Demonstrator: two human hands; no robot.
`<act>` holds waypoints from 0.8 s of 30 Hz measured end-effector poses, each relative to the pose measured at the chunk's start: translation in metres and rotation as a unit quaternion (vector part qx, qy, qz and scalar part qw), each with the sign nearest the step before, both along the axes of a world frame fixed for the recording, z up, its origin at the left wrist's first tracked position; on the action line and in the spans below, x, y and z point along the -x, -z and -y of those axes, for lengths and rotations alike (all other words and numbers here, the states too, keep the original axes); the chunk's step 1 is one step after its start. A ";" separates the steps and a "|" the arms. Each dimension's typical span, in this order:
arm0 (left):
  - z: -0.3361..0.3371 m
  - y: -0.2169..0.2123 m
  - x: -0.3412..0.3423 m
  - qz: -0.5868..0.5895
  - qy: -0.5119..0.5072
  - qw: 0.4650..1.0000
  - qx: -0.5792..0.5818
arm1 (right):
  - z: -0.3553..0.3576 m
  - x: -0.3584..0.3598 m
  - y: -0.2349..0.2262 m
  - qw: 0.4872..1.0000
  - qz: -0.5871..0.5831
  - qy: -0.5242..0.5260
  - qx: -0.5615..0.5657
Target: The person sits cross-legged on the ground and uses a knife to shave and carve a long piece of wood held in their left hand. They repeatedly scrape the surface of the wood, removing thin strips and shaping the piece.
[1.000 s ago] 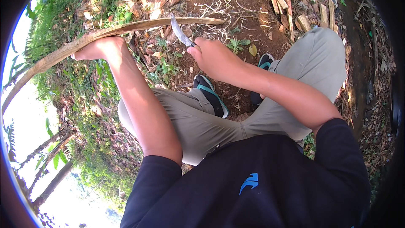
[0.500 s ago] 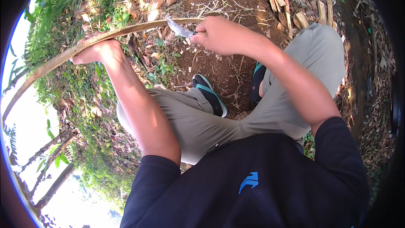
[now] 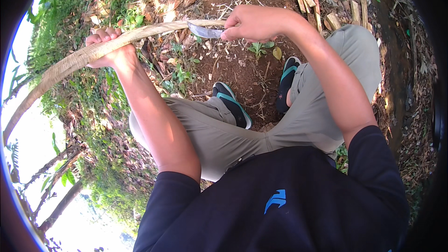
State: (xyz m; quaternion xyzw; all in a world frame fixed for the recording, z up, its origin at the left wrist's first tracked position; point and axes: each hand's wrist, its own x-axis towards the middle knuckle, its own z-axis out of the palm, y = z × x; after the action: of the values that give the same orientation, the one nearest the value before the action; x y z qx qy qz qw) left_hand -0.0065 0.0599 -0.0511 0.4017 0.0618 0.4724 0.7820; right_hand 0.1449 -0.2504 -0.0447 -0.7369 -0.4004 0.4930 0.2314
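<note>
A long pale strip of wood (image 3: 77, 58) runs from the left rim across to my right hand, its edges bent by the lens. My left hand (image 3: 106, 46) is closed around it, fingers over the far side. In my right hand (image 3: 249, 22) is a knife (image 3: 204, 31) with a short curved blade, its handle hidden by my fingers. The blade points left and its tip touches or nearly touches the near edge of the strip. The strip's right end lies by my right knuckles, partly covered.
Several split wood pieces (image 3: 333, 21) lie on leaf litter at the far right. Bare brown soil (image 3: 233, 65) with shavings lies between my sandalled feet (image 3: 231, 105). Green plants (image 3: 105, 158) grow on the left, with thin trunks (image 3: 60, 205) at lower left.
The strip has turned in my left hand and shows a broader face. My right hand has shifted slightly right and up, and the knife blade now lies flatter.
</note>
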 end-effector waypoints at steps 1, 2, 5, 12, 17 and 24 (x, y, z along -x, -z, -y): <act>-0.004 0.003 0.002 0.014 0.022 1.000 -0.009 | 0.000 0.000 -0.003 1.000 -0.003 0.001 0.007; -0.004 0.003 0.001 0.029 0.060 0.997 -0.031 | 0.000 0.000 -0.004 1.000 -0.007 -0.006 0.011; -0.002 0.001 -0.002 0.056 0.147 0.984 -0.089 | 0.000 -0.003 -0.003 0.999 -0.017 -0.023 0.019; 0.003 0.000 -0.009 0.082 0.224 0.961 -0.141 | 0.002 -0.002 -0.007 0.999 -0.009 -0.029 0.039; 0.005 -0.001 -0.009 0.064 0.178 0.976 -0.110 | 0.001 -0.001 -0.010 0.999 0.005 -0.036 0.029; 0.007 -0.005 -0.003 -0.032 -0.112 0.993 0.029 | -0.006 0.008 0.018 0.995 0.064 -0.015 -0.074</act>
State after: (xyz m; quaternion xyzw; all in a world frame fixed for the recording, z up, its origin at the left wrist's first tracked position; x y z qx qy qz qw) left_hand -0.0032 0.0524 -0.0461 0.3840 0.1448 0.5418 0.7335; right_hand 0.1366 -0.2442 -0.0627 -0.7416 -0.4608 0.4171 0.2524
